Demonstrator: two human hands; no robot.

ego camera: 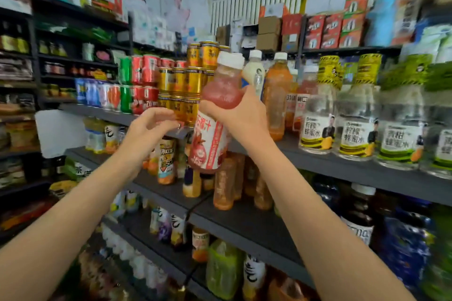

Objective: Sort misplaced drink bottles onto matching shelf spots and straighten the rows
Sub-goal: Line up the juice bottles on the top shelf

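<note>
The right hand (241, 115) grips a pink juice bottle (215, 117) around its narrow waist, fingers and thumb curled about it, holding it in the air in front of the shelves. The left hand (149, 127) hovers just beside the bottle's label with fingers loosely curled and holding nothing; a ring shows on one finger. The dark grey shelf (342, 166) runs across a small shop aisle, with further shelves above and below and posters on the white wall behind. The bottle has a white cap, pink liquid, and a red-and-white label with a fruit picture; it tilts slightly, cap toward the right. Its lower half hangs below the shelf edge, between both wrists. Behind it stand stacked gold cans (181, 85), with red cans (146, 80) to their left. To its right stand an orange drink bottle (277, 98) and a row of clear bottles (354, 124) with yellow-and-black necks. Lower shelves carry more orange bottles (225, 183), partly blurred.
</note>
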